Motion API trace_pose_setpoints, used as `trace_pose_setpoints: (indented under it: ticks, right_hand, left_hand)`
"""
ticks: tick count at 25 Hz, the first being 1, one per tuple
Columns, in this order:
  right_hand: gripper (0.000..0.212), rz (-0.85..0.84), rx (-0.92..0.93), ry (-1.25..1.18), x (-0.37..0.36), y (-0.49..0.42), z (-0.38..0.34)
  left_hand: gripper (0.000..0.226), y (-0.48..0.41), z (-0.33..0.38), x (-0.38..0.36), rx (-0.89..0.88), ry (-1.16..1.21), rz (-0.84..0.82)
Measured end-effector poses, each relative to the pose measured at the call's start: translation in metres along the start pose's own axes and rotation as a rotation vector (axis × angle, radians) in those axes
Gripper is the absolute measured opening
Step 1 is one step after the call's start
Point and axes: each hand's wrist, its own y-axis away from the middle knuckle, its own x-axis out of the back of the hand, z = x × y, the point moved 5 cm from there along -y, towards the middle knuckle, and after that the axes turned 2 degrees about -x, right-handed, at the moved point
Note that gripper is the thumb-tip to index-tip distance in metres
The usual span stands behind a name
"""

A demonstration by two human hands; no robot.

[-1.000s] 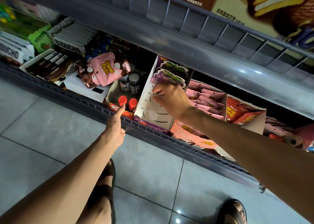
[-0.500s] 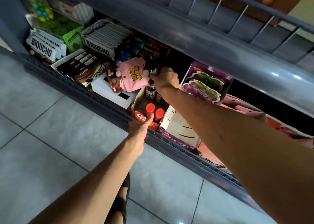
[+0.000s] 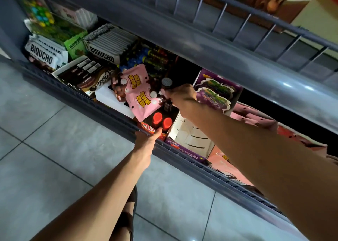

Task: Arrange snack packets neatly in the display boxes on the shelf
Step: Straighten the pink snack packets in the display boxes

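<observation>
At the shelf rail [image 3: 76,94], left hand [image 3: 146,140] fingers [image 3: 140,135] round its lip; right hand [image 3: 182,96] outstretched, fingers [image 3: 172,94] tight on pink packet [image 3: 140,101].

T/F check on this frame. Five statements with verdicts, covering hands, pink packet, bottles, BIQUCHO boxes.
1. The left hand is on the shelf's front rail. True.
2. The right hand holds a red-capped bottle. False: it grips the pink snack packet by its edge, and the red-capped bottles sit in their box.
3. The purple grape display box is right of the right hand. True.
4. The BIQUCHO boxes sit at the shelf's right end. False: they are toward the left.
5. The pink snack packet stands upright. False: it lies tilted across other goods.
</observation>
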Motion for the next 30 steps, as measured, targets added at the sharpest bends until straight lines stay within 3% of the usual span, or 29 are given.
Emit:
trace_pose_setpoints:
  ticks: [4, 6, 8, 10, 12, 13, 17, 20, 22, 24, 27, 29, 30]
  right_hand:
    - [0.052, 0.003, -0.07, -0.157, 0.037, 0.022, 0.028]
    - [0.038, -0.016, -0.067, -0.348, 0.063, 0.048, 0.046]
    - [0.029, 0.0, -0.078, -0.356, 0.091, 0.077, 0.071]
    - [0.022, 0.034, -0.104, -0.389, 0.113, 0.101, 0.093]
    - [0.012, 0.05, -0.134, -0.534, 0.129, 0.119, 0.107]
    - [0.018, 0.059, -0.145, -0.593, 0.136, 0.128, 0.113]
    - [0.024, 0.029, -0.076, -0.562, 0.154, 0.151, 0.134]
    - [0.011, 0.115, 0.069, -0.17, 0.175, 0.155, 0.142]
    - [0.047, 0.218, 0.312, 0.126, 0.191, 0.158, 0.129]
    - [0.066, 0.185, 0.498, 0.275, 0.195, 0.162, 0.109]
    - [0.04, -0.059, 0.521, 0.288, 0.188, 0.161, 0.086]
    - [0.021, -0.133, 0.487, 0.246, 0.192, 0.159, 0.079]
    - [0.021, -0.111, 0.474, 0.226, 0.199, 0.157, 0.08]
  left_hand:
    - [0.067, 0.012, -0.005, 0.001, 0.025, 0.074, -0.013]
    - [0.052, 0.023, -0.005, 0.009, -0.012, 0.0, 0.139]
    - [0.03, 0.037, 0.001, 0.017, -0.06, -0.012, 0.289]
    - [0.022, 0.051, 0.006, 0.008, -0.068, 0.105, 0.161]
    - [0.037, 0.072, 0.006, -0.013, 0.01, 0.138, -0.158]
    - [0.041, 0.082, 0.006, -0.024, 0.009, 0.11, -0.278]
    - [0.015, 0.104, 0.016, -0.045, -0.279, 0.032, -0.372]
    - [0.016, 0.115, 0.042, -0.049, -0.584, -0.136, -0.469]
    - [0.014, 0.126, 0.064, -0.052, -0.876, -0.379, -0.508]
    - [0.012, 0.14, 0.076, -0.058, -1.101, -0.623, -0.523]
    - [0.011, 0.162, 0.086, -0.066, -1.283, -0.754, -0.575]
    - [0.009, 0.168, 0.09, -0.07, -1.297, -0.686, -0.573]
    - [0.012, 0.166, 0.089, -0.07, -1.24, -0.587, -0.536]
